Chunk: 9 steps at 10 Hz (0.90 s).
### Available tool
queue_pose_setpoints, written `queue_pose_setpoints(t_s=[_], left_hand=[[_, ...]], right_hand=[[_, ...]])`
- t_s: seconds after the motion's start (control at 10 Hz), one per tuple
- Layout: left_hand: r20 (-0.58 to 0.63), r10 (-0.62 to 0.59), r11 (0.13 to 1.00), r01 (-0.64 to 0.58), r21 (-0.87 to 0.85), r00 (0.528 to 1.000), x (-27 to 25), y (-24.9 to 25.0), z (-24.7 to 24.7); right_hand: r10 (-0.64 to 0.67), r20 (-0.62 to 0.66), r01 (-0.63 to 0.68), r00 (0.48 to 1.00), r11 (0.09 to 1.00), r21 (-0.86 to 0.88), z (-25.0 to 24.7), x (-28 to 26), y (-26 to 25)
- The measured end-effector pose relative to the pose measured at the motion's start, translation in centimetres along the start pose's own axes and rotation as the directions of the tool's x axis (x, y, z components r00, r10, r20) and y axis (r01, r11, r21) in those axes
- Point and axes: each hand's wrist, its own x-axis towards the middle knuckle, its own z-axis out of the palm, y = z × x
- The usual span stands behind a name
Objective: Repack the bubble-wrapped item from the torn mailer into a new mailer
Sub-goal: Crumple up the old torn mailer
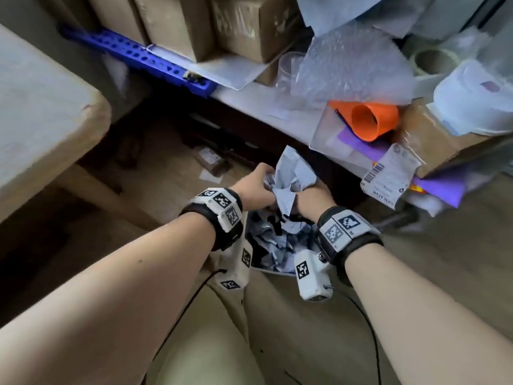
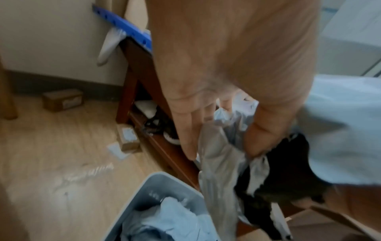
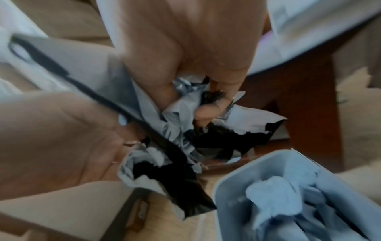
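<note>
Both hands crush the torn mailer [image 1: 291, 173], a crumpled grey plastic bag with a black lining, below the table's front edge. My left hand [image 1: 255, 187] grips its left side and my right hand [image 1: 311, 198] its right side. In the left wrist view my left hand [image 2: 221, 151] pinches the mailer [image 2: 218, 171] between thumb and fingers. In the right wrist view my right hand [image 3: 185, 101] is curled round the torn mailer [image 3: 198, 138]. Under the hands stands a pale bin [image 2: 152, 182] with crumpled grey plastic inside. A heap of bubble wrap [image 1: 352, 70] lies on the table; what it wraps is hidden.
On the table are an orange cone [image 1: 372, 120], cardboard boxes [image 1: 249, 26], a tape roll [image 1: 433, 61], a barcode label [image 1: 388, 173] and a blue perforated rail [image 1: 138, 56]. A beige surface [image 1: 41, 107] fills the left. Small boxes [image 2: 62, 99] lie on the wooden floor.
</note>
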Motion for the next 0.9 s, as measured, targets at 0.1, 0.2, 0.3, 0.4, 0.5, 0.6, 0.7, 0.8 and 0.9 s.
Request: queue_pose_setpoints(t_s=[0.1,0.2,0.3,0.4,0.5,0.6,0.7,0.8,0.9], left_hand=[[0.168,-0.096,0.986,0.117,-0.119,0.981,3.6,-1.7,2.0],[0.313,-0.143,0.932,0.234,-0.276,0.939,6.9,-3.0,4.1],[0.222,-0.15,0.945,0.205,-0.255,0.964,10.3,-5.1,5.9],[0.091,-0.139,0.986,0.147,-0.078,0.986,13.5,-7.1,6.8],[0.118,-0.133,0.985,0.118,0.125,0.984,15.9,-8.6,7.7],[0.289,-0.159,0.965,0.087,0.248,0.944,17.4,-10.0,9.6],[0.399,-0.222,0.931,0.073,0.357,0.889,18.8,-11.9,11.4],[0.399,-0.284,0.877,0.068,0.476,0.872,19.1,-13.4,11.9],[0.394,-0.289,0.835,0.029,0.549,0.872,18.8,-14.5,12.2]], right_hand=[[0.085,-0.032,-0.086,0.996,0.995,-0.054,1.7,2.0,2.8],[0.149,-0.062,-0.152,0.987,0.988,-0.043,3.3,4.0,5.3],[0.151,-0.131,-0.16,0.98,0.985,-0.063,4.9,6.1,6.9],[0.12,-0.074,-0.124,0.99,0.991,-0.053,6.7,7.8,7.8],[0.109,0.0,-0.108,0.994,0.994,-0.031,8.7,9.6,9.4],[0.179,0.1,-0.169,0.979,0.981,-0.096,10.2,11.9,11.8],[0.246,0.224,-0.201,0.943,0.958,-0.206,12.0,14.2,14.0],[0.302,0.351,-0.16,0.886,0.911,-0.379,14.1,15.7,15.0],[0.313,0.438,-0.091,0.843,0.884,-0.458,15.1,16.4,15.1]])
